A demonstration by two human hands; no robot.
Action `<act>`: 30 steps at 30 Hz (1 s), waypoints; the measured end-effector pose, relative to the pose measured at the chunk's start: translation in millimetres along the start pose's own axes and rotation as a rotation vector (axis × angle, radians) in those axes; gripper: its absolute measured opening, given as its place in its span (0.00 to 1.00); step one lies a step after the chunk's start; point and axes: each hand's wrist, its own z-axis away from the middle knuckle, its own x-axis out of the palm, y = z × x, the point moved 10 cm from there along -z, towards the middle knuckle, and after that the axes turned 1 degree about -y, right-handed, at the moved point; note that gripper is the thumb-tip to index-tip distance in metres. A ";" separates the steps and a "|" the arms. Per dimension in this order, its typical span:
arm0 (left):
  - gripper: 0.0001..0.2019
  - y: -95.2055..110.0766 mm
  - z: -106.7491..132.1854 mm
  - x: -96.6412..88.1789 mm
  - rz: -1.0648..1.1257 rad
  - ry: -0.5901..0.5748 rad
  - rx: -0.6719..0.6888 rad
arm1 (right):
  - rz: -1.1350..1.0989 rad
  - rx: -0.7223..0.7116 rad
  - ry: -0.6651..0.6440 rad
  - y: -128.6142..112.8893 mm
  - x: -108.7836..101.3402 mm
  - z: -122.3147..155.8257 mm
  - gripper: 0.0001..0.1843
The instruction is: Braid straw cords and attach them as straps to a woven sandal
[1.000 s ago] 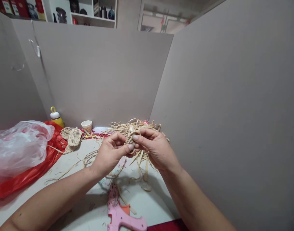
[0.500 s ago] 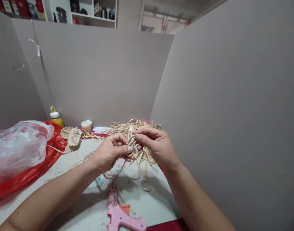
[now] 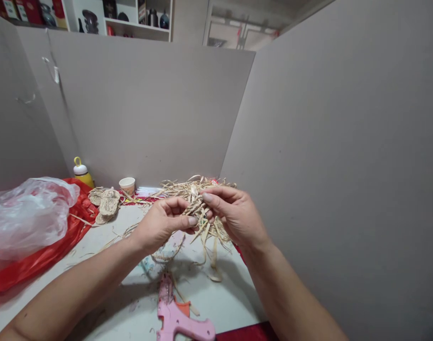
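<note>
Between my two hands is a braided straw cord point(image 3: 194, 207), raised above the table. My left hand point(image 3: 168, 220) pinches it from the left, thumb against the fingers. On the other side my right hand point(image 3: 234, 210) grips the braid between thumb and forefinger. A loop of thin straw cord point(image 3: 166, 258) hangs below my left hand. Just behind the hands lies a pile of loose straw point(image 3: 181, 188), its strands partly hidden by the fingers. Nearer to me rests a pink glue gun point(image 3: 173, 315) with an orange trigger.
Woven straw pieces point(image 3: 109, 202) lie left, near a paper cup point(image 3: 127, 185) and a yellow bottle point(image 3: 83, 176). A clear plastic bag point(image 3: 31, 213) sits on a red bag point(image 3: 82, 208). Grey partitions point(image 3: 148, 104) surround the white table point(image 3: 127, 284).
My right hand has shifted slightly right. The straw braid between my hands now stretches straighter and slants up to the right; before it looked more bunched.
</note>
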 end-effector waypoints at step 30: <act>0.12 -13.3 -0.4 -6.3 -0.028 0.052 -0.056 | 0.271 -0.188 0.020 -34.7 -2.8 6.2 0.02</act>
